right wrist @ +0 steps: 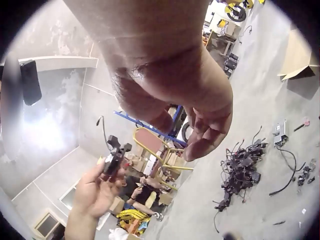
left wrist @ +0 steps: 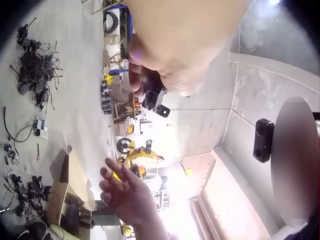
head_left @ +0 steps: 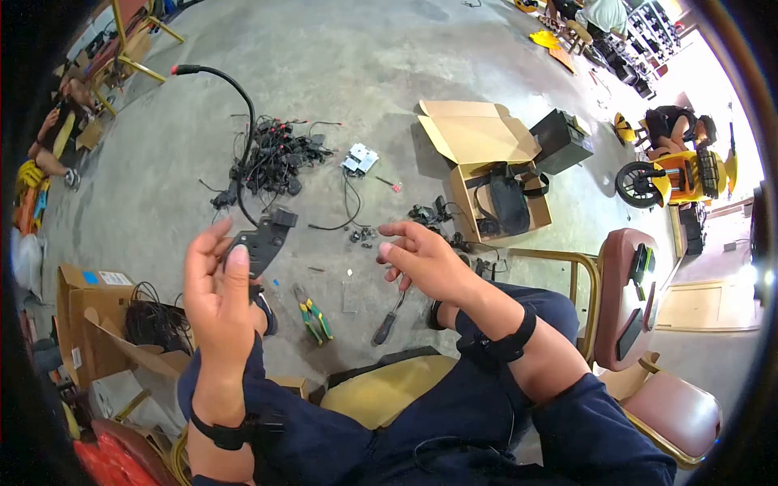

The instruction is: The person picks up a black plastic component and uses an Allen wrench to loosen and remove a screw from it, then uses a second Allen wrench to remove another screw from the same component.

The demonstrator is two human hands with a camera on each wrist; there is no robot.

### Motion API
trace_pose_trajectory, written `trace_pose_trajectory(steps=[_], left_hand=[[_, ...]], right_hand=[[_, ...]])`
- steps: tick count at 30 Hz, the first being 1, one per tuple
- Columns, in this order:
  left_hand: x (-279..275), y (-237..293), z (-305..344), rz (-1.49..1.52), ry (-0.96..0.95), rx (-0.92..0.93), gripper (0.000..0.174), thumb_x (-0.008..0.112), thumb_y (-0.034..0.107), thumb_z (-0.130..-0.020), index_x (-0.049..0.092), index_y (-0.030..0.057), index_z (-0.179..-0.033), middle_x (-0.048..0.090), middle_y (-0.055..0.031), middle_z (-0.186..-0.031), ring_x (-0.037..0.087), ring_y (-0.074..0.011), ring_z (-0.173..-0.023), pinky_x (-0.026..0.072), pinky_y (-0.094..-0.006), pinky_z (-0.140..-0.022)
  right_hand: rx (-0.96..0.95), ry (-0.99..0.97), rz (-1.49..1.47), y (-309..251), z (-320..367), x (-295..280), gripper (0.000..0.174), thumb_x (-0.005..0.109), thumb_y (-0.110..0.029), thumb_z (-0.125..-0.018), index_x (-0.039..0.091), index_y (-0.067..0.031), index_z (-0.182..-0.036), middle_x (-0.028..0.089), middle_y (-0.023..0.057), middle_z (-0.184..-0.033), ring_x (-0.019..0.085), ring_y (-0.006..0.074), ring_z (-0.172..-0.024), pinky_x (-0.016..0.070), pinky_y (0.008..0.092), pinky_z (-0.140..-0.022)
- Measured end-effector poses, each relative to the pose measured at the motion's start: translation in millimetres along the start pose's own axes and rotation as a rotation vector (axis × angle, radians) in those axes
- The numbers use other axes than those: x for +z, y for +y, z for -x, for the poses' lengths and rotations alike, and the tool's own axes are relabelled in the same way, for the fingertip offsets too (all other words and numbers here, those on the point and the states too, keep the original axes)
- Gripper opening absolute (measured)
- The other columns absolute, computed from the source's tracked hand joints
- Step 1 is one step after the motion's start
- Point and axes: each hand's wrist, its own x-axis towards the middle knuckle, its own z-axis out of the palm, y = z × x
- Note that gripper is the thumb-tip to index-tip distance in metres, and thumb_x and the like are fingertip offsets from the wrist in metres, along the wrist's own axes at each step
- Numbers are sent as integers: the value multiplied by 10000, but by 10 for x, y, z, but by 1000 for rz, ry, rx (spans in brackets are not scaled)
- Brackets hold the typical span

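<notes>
The left hand (head_left: 217,296) grips a black bracket-like part (head_left: 261,243) between thumb and fingers; a black cable (head_left: 240,105) with a red tip arcs up from it. In the right wrist view the same part (right wrist: 115,159) sits upright in the left hand (right wrist: 95,197). The right hand (head_left: 433,263) is raised to the right of the part, apart from it, fingers loosely bent and holding nothing. In the left wrist view, the right hand (left wrist: 131,197) also shows empty.
On the floor lie a pile of black cabled parts (head_left: 284,158), a silver module (head_left: 360,159), green-yellow pliers (head_left: 312,314) and a screwdriver (head_left: 387,322). An open cardboard box (head_left: 478,138) holds a black item. Chairs (head_left: 626,300) stand at the right, another carton (head_left: 81,316) at the left.
</notes>
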Motion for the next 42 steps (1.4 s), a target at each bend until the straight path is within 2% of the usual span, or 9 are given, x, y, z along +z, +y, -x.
trace_pose_trajectory(steps=[4, 8, 13, 16, 21, 24, 38, 40, 42], left_hand=[[-164, -2, 43, -126, 24, -43, 339, 494, 145, -917, 447, -3, -1219, 569, -72, -954, 566, -89, -714, 436, -192, -574], [-270, -55, 127, -110, -65, -216, 323, 491, 107, -901, 460, 0, -1204, 551, -53, -911, 528, -65, -659, 404, -171, -524], [-375, -175, 199, -385, -261, -383, 328, 539, 49, -843, 471, -17, -1157, 559, -43, -904, 495, -70, -756, 401, -219, -685], [-356, -359, 299, -423, -286, -375, 353, 643, 65, -764, 550, 14, -1101, 573, -34, -768, 458, -63, -572, 389, -212, -527], [-289, -292, 238, -598, -600, -324, 448, 685, 126, -734, 535, 11, -1140, 597, -114, -802, 588, -270, -696, 476, -331, -619], [-270, -221, 199, -613, -682, -368, 468, 680, 125, -742, 505, 5, -1159, 624, -140, -850, 629, -250, -749, 491, -325, -680], [-115, -170, 135, -481, -545, -320, 424, 668, 155, -755, 527, 39, -1138, 605, -137, -863, 583, -262, -730, 473, -344, -655], [-51, -216, 158, -344, -419, -239, 410, 682, 90, -748, 535, 31, -1126, 554, -39, -877, 436, -57, -640, 399, -215, -583], [46, -153, 114, -137, -392, -395, 413, 668, 86, -769, 512, 14, -1144, 533, -7, -928, 435, -47, -719, 397, -203, -648]], right_hand=[[141, -19, 155, 405, -266, 66, 410, 561, -267, -855, 510, 26, -1138, 617, 120, -893, 608, 182, -749, 495, 308, -608], [147, -254, 866, 1366, -681, 159, 326, 591, -270, -777, 629, 20, -923, 636, 200, -923, 606, 366, -866, 489, 416, -762], [261, -318, 959, 2452, -950, 635, 303, 579, -273, -773, 620, -16, -929, 635, 196, -919, 599, 370, -873, 479, 426, -775], [271, -244, 852, 2781, -836, 920, 312, 574, -227, -777, 567, 20, -966, 623, 231, -921, 594, 387, -899, 475, 452, -778], [224, -164, 1060, 3087, -903, 1230, 248, 547, -207, -804, 481, -38, -974, 638, 171, -889, 633, 329, -840, 511, 406, -699], [268, -183, 1112, 3272, -1017, 1277, 180, 499, -176, -831, 516, -45, -954, 647, 143, -891, 646, 290, -797, 523, 367, -655], [-49, -336, 1204, 2396, -1019, 744, 316, 522, -259, -785, 561, 13, -942, 639, 191, -869, 629, 330, -794, 509, 405, -671], [-50, -321, 1185, 2064, -986, 507, 328, 533, -269, -768, 561, 13, -934, 637, 200, -855, 622, 350, -792, 505, 420, -683], [10, -433, 1251, 1459, -868, 315, 298, 516, -258, -759, 564, -3, -906, 640, 185, -838, 612, 371, -791, 496, 435, -714]])
